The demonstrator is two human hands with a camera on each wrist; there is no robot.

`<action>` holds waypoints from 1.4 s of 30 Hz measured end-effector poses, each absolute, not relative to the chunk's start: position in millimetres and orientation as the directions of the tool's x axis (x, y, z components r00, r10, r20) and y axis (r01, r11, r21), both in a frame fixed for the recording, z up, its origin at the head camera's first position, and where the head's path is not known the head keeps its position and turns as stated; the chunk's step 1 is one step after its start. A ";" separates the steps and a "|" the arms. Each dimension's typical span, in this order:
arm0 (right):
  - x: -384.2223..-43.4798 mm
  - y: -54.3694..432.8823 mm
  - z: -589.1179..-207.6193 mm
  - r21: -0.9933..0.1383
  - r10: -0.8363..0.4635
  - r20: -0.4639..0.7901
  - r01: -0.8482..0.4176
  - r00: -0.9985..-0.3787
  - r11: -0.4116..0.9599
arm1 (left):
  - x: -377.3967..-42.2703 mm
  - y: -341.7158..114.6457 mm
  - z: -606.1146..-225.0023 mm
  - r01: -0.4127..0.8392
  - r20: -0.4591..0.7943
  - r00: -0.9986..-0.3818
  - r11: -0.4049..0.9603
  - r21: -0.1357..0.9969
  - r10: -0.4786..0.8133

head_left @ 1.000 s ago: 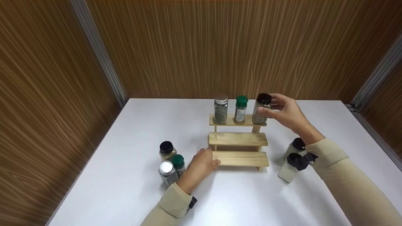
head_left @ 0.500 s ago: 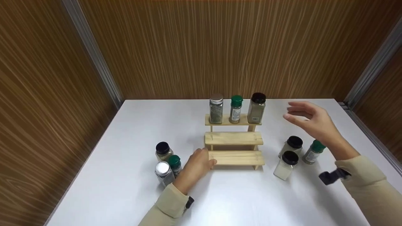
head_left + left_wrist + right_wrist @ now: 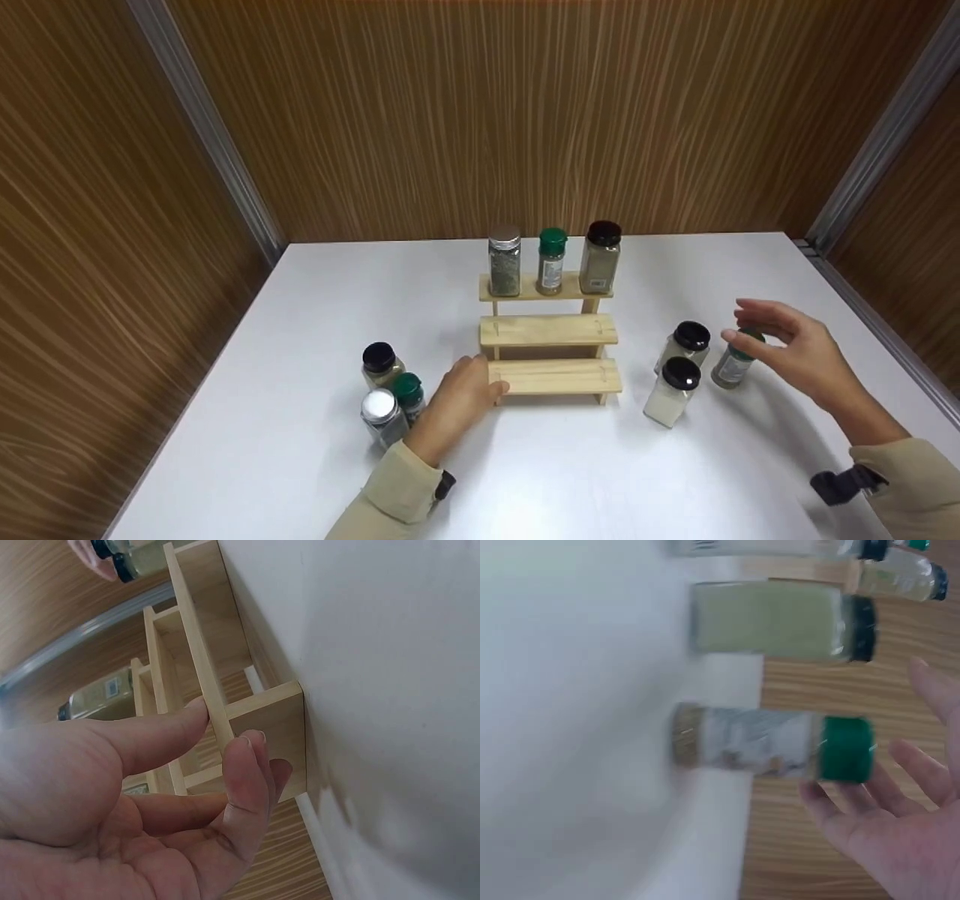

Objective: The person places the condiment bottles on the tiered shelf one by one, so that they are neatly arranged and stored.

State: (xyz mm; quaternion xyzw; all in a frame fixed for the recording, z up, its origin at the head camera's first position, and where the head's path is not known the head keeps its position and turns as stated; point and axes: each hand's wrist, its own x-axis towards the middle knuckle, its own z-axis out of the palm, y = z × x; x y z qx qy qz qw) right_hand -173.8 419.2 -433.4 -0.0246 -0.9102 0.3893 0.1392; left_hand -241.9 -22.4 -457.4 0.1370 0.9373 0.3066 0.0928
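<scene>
My left hand (image 3: 459, 397) pinches the left end of the lowest step of a three-step wooden spice rack (image 3: 551, 377); in the left wrist view the thumb lies on the step's edge, fingers curled on its other side. At the right, my right hand (image 3: 799, 356) is around the cap of a green-capped spice jar (image 3: 732, 369), thumb and fingers spread apart. The right wrist view has that jar's green cap (image 3: 846, 749) in front of the open palm. Along the top step stand a brown-lidded jar (image 3: 505, 266), a green-capped jar (image 3: 551, 266) and a black-lidded jar (image 3: 599, 262).
Two black-lidded jars (image 3: 667, 397) with pale contents stand between rack and right hand. Left of the rack are a black-lidded jar (image 3: 381, 365), a white-lidded jar (image 3: 383, 416) and a green-capped jar (image 3: 409, 394). Wood-grain panels (image 3: 465, 112) enclose the white table (image 3: 315, 300).
My right hand has let go of the black-lidded jar on the top step and moved right and down to the green-capped jar. The left hand keeps its hold on the rack.
</scene>
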 end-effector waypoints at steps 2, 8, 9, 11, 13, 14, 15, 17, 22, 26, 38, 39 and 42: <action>-170.8 422.3 -440.8 -0.696 0.157 0.203 -0.029 -0.966 0.717 | -242.2 -22.9 -458.0 0.192 -0.097 -0.946 0.775 0.602 0.309; -164.0 429.8 -457.3 -0.689 0.142 0.154 -0.004 -0.978 0.725 | -241.9 -22.7 -458.7 0.183 -0.104 -0.946 0.772 0.608 0.306; -163.0 430.9 -459.3 -0.703 0.137 0.156 -0.012 -0.978 0.711 | -241.9 -22.7 -459.2 0.189 -0.099 -0.946 0.772 0.608 0.309; -161.4 432.9 -462.8 -0.730 0.131 0.164 -0.031 -0.978 0.683 | -242.0 -23.0 -459.7 0.202 -0.084 -0.945 0.768 0.608 0.315; -160.2 434.3 -464.7 -0.759 0.124 0.175 -0.054 -0.977 0.649 | -242.0 -23.4 -460.1 0.213 -0.069 -0.946 0.765 0.608 0.318; -160.0 434.9 -465.1 -0.768 0.123 0.181 -0.062 -0.976 0.637 | -242.1 -23.6 -460.1 0.219 -0.062 -0.945 0.765 0.606 0.320; -159.8 435.2 -465.0 -0.774 0.123 0.185 -0.067 -0.975 0.629 | -242.1 -23.8 -460.2 0.225 -0.055 -0.945 0.765 0.604 0.321; -159.7 435.5 -462.6 -0.774 0.129 0.189 -0.067 -0.973 0.629 | -242.2 -23.8 -460.1 0.228 -0.054 -0.944 0.764 0.604 0.324; -162.7 432.7 -443.1 -0.755 0.162 0.223 -0.066 -0.961 0.653 | -242.6 -23.9 -459.9 0.220 -0.069 -0.944 0.772 0.597 0.322; -169.4 422.6 -417.6 -0.750 0.166 0.299 -0.124 -0.940 0.650 | -243.0 -24.4 -458.8 0.212 -0.078 -0.946 0.780 0.588 0.316; -201.0 358.6 -367.9 -0.724 0.039 0.367 -0.259 -0.929 0.640 | -241.5 -24.4 -457.6 0.236 -0.053 -0.944 0.776 0.586 0.327; -204.8 350.4 -366.7 -0.728 0.022 0.375 -0.280 -0.927 0.626 | -241.2 -24.3 -457.6 0.235 -0.052 -0.944 0.774 0.589 0.326; -215.0 325.6 -363.2 -0.725 -0.028 0.364 -0.302 -0.931 0.619 | -240.5 -23.4 -457.1 0.225 -0.057 -0.946 0.771 0.595 0.320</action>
